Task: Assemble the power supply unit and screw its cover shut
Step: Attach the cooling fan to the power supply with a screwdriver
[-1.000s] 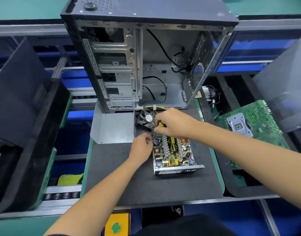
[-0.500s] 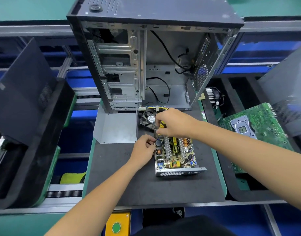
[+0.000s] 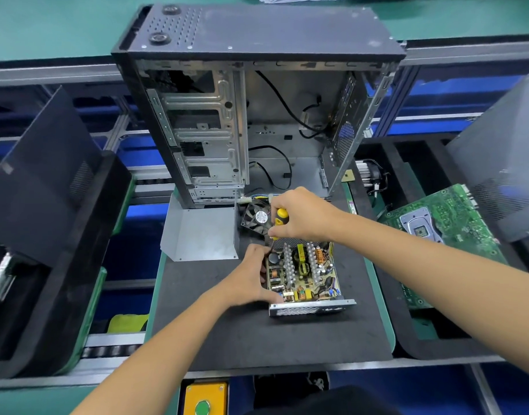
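Little changed since a second ago: right hand [image 3: 305,217] still grips screwdriver [image 3: 279,218] upright at the far-left corner of the open power supply [image 3: 302,274], left hand [image 3: 251,277] now grasping its near-left edge — screw-driving continues, cover [image 3: 200,232] unfitted left of both hands.

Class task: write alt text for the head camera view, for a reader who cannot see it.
A person's right hand grips a yellow-handled screwdriver at the far left corner of an open power supply unit, while the left hand holds its left side. The unit sits on a black mat, with a fan, a grey metal cover and an empty computer case behind.

A green-topped workbench [image 3: 47,28] runs behind a blue-lit conveyor line with grey metal rails [image 3: 47,74].
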{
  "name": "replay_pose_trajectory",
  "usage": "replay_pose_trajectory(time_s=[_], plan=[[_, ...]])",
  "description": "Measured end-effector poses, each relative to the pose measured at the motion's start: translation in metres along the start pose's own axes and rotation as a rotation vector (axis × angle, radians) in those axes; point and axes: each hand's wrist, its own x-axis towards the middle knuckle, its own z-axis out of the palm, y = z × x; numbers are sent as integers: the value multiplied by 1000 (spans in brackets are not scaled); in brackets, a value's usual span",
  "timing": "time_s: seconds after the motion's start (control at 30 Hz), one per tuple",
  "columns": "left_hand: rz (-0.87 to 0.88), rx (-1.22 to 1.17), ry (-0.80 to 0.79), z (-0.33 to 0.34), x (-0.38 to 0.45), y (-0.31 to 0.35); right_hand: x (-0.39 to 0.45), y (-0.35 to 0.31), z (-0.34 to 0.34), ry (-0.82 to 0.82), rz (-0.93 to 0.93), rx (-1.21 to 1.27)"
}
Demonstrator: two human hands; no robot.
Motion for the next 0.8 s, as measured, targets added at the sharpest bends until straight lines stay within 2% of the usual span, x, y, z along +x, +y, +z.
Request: replay_pose_trajectory(time_s=[0.33,0.53,0.8], plan=[[19,-80,94,-4,-1,0,-4,2,-3,45,-8,-8],[-26,-107,73,-10,-2,9,-2,3,-1,66,9,-51],[-60,-182,64,-9,-4,14,1,5,4,50,4,36]])
